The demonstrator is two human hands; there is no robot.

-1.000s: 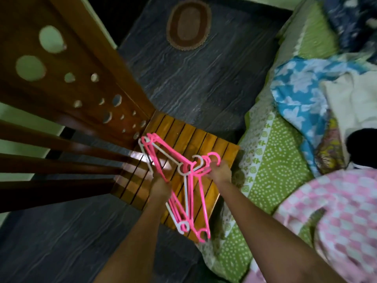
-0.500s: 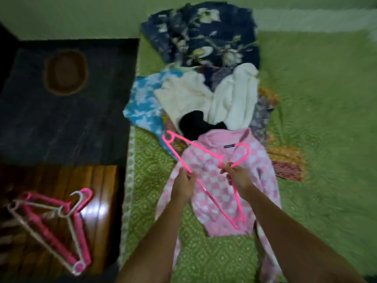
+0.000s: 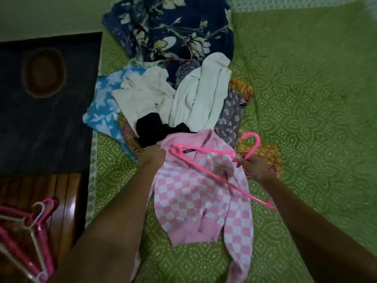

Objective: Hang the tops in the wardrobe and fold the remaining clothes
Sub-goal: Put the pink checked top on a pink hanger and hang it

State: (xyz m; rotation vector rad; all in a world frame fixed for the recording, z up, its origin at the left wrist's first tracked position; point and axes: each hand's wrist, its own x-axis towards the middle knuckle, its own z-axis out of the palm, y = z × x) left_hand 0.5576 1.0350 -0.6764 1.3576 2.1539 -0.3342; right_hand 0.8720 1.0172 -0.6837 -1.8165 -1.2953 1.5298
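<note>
A pink and white checked top point(image 3: 195, 199) lies flat on the green bedspread point(image 3: 306, 99). My left hand point(image 3: 153, 157) grips its left shoulder by the collar. My right hand point(image 3: 252, 165) holds a pink hanger point(image 3: 206, 170) just below the hook, and the hanger lies slanted across the top's chest. Behind the top is a heap of clothes: a black garment point(image 3: 155, 129), two cream tops point(image 3: 200, 99), a blue flowered piece point(image 3: 102, 111) and a navy floral cloth point(image 3: 173, 27).
A wooden stool point(image 3: 61, 201) at the lower left carries several more pink and white hangers point(image 3: 30, 229). Dark floor with an oval brown mat point(image 3: 43, 72) lies left of the bed. Patterned grey and orange cloths point(image 3: 234, 111) sit right of the heap.
I turned from the stool to the bed with one pink hanger. My left hand let go of the hanger and took the checked top's shoulder; the right hand shifted the hanger rightward.
</note>
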